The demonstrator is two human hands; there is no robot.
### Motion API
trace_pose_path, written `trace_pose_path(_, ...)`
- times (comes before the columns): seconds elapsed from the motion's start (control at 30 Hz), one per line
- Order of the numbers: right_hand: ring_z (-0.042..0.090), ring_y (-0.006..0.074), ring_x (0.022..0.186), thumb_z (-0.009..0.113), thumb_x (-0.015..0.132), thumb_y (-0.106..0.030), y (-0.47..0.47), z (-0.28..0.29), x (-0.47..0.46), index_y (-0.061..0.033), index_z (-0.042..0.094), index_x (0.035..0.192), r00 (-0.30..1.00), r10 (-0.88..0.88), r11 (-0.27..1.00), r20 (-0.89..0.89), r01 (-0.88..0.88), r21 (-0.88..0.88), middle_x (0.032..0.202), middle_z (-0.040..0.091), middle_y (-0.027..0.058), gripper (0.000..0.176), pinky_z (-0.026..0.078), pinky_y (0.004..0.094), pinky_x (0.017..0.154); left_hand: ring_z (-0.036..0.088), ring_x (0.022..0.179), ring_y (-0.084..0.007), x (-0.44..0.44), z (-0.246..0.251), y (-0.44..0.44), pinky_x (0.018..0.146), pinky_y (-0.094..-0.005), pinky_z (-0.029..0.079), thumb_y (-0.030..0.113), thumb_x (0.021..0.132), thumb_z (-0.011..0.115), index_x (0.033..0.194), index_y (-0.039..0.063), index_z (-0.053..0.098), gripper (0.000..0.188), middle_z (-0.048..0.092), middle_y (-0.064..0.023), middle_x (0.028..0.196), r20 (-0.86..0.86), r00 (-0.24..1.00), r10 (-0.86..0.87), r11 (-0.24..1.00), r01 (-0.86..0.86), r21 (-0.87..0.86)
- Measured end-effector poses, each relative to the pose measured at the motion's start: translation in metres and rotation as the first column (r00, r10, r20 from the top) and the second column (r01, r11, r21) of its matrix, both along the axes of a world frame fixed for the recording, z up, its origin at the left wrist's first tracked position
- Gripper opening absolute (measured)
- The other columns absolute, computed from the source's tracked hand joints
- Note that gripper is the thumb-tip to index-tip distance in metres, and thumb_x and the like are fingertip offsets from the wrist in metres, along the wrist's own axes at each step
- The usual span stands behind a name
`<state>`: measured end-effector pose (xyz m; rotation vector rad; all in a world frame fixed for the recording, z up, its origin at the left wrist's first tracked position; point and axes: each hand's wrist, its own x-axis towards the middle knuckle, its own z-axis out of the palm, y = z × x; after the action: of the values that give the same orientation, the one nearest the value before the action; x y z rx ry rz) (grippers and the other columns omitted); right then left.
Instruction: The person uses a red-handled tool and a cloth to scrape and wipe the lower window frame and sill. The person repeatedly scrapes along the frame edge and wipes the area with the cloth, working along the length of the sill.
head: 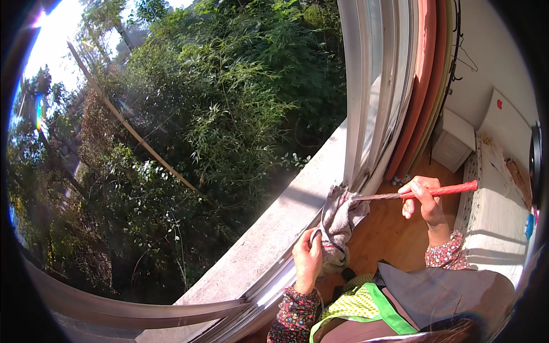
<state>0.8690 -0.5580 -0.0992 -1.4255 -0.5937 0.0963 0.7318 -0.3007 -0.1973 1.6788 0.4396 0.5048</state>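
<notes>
My left hand (307, 259) pinches the edge of a grey, worn cloth (336, 225) that hangs over the inner side of the window track (281, 263). In my right hand (424, 200) is a slim tool with a red handle (456, 188) and a narrow dark metal blade (379, 197). The blade points left, and its tip meets the upper part of the cloth near the foot of the sliding window frame (354, 150). Whether the tip presses into the cloth or lies behind a fold, I cannot tell.
A pale concrete sill (248, 240) runs outside the track, with trees and bamboo (223, 107) beyond. Orange curtains (422, 85) hang at the right. Behind them stand a white cabinet (454, 137) and a bed (493, 223) on the wooden floor (390, 231).
</notes>
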Motion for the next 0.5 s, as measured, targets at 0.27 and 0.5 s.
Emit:
trace_pose_path(0.27,0.064,0.0115,0.055,0.054,0.102,-0.014,0.059,-0.036,0.02,0.0034,0.072,0.093,0.973,0.23,0.928,-0.03,-0.229,-0.293,0.062,0.065,0.0055,0.026,0.051,0.0275,0.054,0.052,0.066,-0.0047,0.005,-0.003,0.003,0.059,-0.024,0.044,0.014,0.099,0.065,0.112,0.0,0.07,0.02,0.064,0.0011,0.073,-0.038,0.998,-0.043,0.998,0.04,-0.056)
trace_pose_path(0.5,0.06,0.0074,0.054,0.056,0.098,-0.007,0.072,-0.022,0.018,0.0003,0.068,0.083,0.972,0.183,0.846,0.147,-0.08,-0.526,0.062,0.061,0.0026,0.021,0.048,0.0268,0.05,0.07,0.086,-0.0361,-0.002,0.006,-0.005,0.076,-0.0407,0.056,0.019,0.082,0.08,0.139,0.002,0.051,0.066,0.069,-0.0236,0.106,-0.107,0.98,-0.17,0.924,0.196,0.327)
